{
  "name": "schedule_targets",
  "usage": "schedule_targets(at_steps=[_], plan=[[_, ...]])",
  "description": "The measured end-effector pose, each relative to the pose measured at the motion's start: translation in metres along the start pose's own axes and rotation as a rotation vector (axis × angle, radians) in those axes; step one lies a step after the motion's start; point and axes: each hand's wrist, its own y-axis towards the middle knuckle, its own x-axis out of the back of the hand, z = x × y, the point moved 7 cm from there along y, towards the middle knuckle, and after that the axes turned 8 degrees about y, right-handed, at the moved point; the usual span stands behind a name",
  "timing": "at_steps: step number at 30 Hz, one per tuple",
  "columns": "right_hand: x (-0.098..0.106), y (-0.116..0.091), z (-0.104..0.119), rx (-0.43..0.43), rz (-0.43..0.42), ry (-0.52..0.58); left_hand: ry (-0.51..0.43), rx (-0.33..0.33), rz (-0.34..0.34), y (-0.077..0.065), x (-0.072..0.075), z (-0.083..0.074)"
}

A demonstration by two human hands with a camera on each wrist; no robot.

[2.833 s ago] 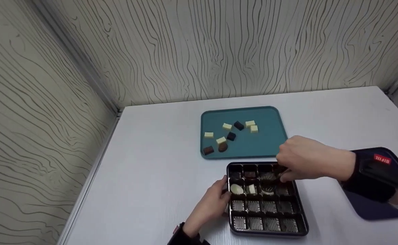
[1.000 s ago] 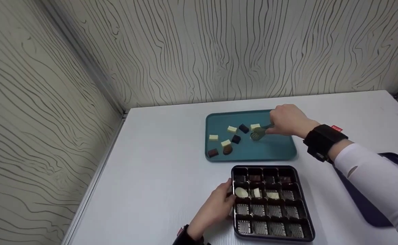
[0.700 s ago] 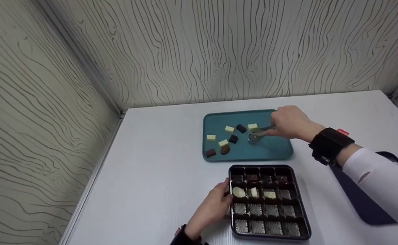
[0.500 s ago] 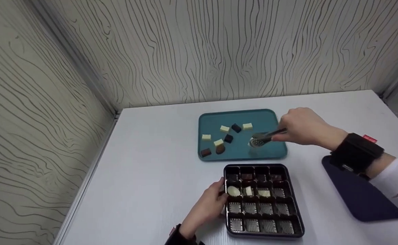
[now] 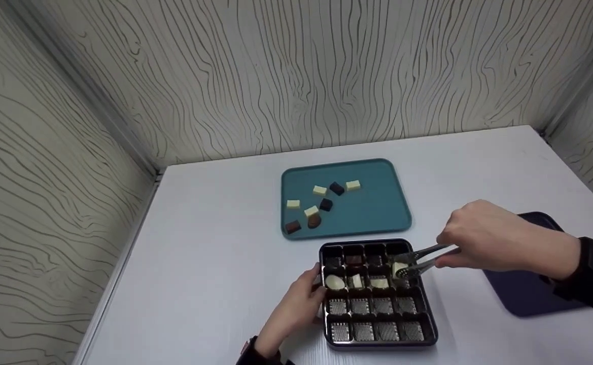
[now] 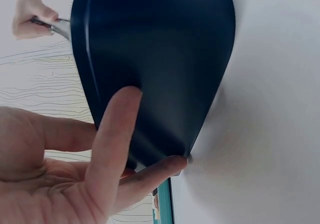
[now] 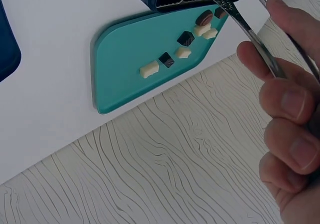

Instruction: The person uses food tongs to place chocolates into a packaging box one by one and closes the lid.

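My right hand [image 5: 489, 241] grips metal tongs [image 5: 428, 250] with perforated tips, held between thumb and fingers. Pinched in the tips is a white chocolate piece [image 5: 399, 268], at the right-hand compartment of the second row in a dark box [image 5: 380, 347]. That box has rows of small compartments; the back row holds dark and brown chocolates, and the second row an oval white one [image 5: 335, 282] and two white blocks. Against the box's left side rests my left hand [image 5: 293, 309], its fingers extended along the wall in the left wrist view. The two front rows hold no chocolates.
Behind the box lies a teal tray [image 5: 382, 213] with several white, dark and brown chocolates toward its left and middle. A navy tray [image 5: 519, 291] lies on the right, partly under my right forearm. Patterned panels [image 5: 296, 76] bound the white table [image 5: 210, 243].
My right hand has taken a white chocolate piece off the teal tray with the tongs and brought it over the box. The left hand has stayed at the box's side.
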Motion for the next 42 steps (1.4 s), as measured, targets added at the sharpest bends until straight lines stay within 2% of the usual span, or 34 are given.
schedule_targets(at_steps=[5, 10, 18, 26, 31, 33, 36, 42], plan=[[-0.008, 0.003, 0.005, 0.02, 0.027, -0.041, 0.002, 0.009, -0.002, 0.0, 0.001, 0.0], [-0.014, 0.01, 0.009, 0.048, 0.04, -0.086, 0.018, -0.008, -0.016, 0.0, 0.001, -0.001], [-0.021, 0.02, 0.013, 0.11, 0.029, -0.139, 0.016, 0.008, -0.035, 0.001, 0.001, 0.0], [-0.028, 0.025, 0.014, 0.119, 0.065, -0.189, 0.02, -0.003, -0.047, 0.0, 0.0, -0.002], [-0.021, 0.023, 0.01, 0.113, 0.047, -0.169, 0.021, 0.006, -0.027, 0.0, -0.002, -0.002], [-0.013, 0.021, 0.006, 0.088, 0.038, -0.137, 0.021, 0.005, -0.025, 0.001, -0.002, -0.002], [0.001, 0.019, -0.005, 0.003, 0.028, -0.074, 0.021, -0.005, -0.031, 0.001, -0.001, -0.002], [0.017, 0.028, -0.03, -0.279, -0.012, 0.006, 0.023, -0.013, -0.043, 0.0, 0.0, -0.001]])
